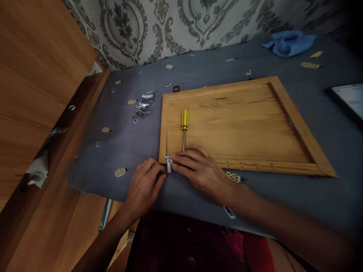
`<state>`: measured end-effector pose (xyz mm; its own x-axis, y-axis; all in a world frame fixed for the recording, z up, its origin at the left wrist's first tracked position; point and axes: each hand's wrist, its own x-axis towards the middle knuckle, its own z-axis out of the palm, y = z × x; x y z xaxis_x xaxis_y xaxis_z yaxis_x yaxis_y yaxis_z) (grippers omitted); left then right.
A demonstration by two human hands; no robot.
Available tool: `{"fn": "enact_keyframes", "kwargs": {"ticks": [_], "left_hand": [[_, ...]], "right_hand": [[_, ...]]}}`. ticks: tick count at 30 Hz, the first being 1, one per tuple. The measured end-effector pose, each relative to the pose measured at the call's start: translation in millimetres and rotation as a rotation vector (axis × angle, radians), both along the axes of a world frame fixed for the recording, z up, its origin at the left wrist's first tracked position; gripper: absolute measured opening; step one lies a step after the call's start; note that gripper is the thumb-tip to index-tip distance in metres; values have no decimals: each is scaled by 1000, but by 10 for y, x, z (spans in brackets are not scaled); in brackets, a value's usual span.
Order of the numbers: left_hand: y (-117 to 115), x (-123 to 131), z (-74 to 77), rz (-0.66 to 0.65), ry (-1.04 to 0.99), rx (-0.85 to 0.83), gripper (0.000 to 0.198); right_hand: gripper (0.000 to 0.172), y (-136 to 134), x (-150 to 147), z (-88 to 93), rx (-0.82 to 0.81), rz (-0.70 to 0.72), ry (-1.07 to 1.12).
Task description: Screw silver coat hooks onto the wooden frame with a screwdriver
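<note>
A small silver metal latch (169,164) sits over the near left corner of a wooden framed panel (227,121), partly overhanging its edge. My right hand (200,168) rests on the panel's near rail, with fingertips and thumb closed on the latch's right side. On the other side, my left hand (146,181) is curled in a pinch at the panel's corner, close to the latch; whatever is between its fingers is hidden. A screwdriver (185,121) with a yellow and black handle lies on the panel, its shaft pointing towards my right hand, which hides the tip.
Several similar metal latches with wire loops (143,106) lie left of the panel on a grey pineapple-print cloth (121,139). At the back right is a crumpled blue cloth (290,43). A dark-edged flat object (348,98) lies far right. Wooden furniture (39,75) borders the left.
</note>
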<state>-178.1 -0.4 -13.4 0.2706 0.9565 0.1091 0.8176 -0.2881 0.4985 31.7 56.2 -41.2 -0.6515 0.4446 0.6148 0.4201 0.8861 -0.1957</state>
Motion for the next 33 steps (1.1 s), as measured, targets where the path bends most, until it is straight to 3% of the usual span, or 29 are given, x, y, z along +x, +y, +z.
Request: {"fn": "enact_keyframes", "kwargs": {"ticks": [11, 21, 33], "left_hand": [[-29, -155, -8, 28, -7, 37, 17], [25, -222, 138, 41, 4, 128, 20], [142, -250, 206, 118, -139, 31, 19]], "right_hand": [[23, 10, 3, -11, -23, -5, -39], [15, 4, -10, -10, 0, -2, -11], [17, 1, -5, 10, 11, -24, -39]]}}
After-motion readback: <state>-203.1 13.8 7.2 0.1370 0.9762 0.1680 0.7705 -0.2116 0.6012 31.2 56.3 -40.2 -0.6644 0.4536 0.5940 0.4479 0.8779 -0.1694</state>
